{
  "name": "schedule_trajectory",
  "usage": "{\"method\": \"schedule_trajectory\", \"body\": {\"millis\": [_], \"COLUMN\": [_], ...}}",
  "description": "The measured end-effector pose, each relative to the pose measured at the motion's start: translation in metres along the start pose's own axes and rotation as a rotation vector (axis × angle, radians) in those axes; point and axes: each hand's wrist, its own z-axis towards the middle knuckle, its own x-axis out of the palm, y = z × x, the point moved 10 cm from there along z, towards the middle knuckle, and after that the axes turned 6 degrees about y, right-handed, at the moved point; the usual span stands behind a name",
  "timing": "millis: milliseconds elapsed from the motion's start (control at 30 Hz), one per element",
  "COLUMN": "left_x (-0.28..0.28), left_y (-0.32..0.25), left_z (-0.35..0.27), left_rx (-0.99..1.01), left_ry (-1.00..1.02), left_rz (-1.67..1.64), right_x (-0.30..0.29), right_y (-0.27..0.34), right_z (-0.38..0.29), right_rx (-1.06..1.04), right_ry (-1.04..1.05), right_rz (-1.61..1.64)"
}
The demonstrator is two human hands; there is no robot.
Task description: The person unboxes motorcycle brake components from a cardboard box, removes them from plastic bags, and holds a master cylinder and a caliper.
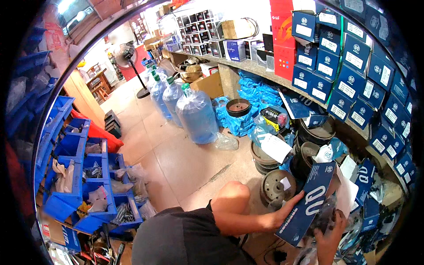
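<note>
A navy blue cardboard box [306,205] with white lettering is tilted in front of me, its flap end open. My left hand [289,210] grips the box's left side, thumb and fingers at its edge. My right hand [329,233] is at the open side, fingers around a dark part [326,213] that seems wrapped in clear plastic. The box and the wrap hide much of that part. Just beyond my left hand lies a round metal drum with holes [277,188], a scrap of white paper on it.
More metal drums [308,152] stand behind the box. Stacked blue boxes [351,82] fill the shelf at right. Large plastic-covered water bottles [197,114] stand on the tiled floor [172,165]. Blue parts bins [68,179] line the left, and a pedestal fan [127,54] stands farther back.
</note>
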Motion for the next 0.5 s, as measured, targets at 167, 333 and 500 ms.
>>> {"method": "schedule_trajectory", "body": {"millis": [167, 333, 500], "left_x": [-0.019, 0.021, 0.010], "left_y": [0.020, 0.020, 0.029], "left_z": [0.009, -0.001, 0.008], "left_rx": [-0.119, -0.090, -0.114], "left_ry": [-0.137, 0.174, 0.034], "left_rz": [0.035, -0.040, 0.090], "right_x": [0.013, 0.022, 0.009], "right_y": [-0.017, -0.015, -0.020], "right_z": [0.000, 0.003, -0.008], "right_rx": [0.012, 0.010, 0.021], "right_ry": [0.100, 0.043, -0.004], "right_rz": [-0.300, -0.157, -0.134]}}
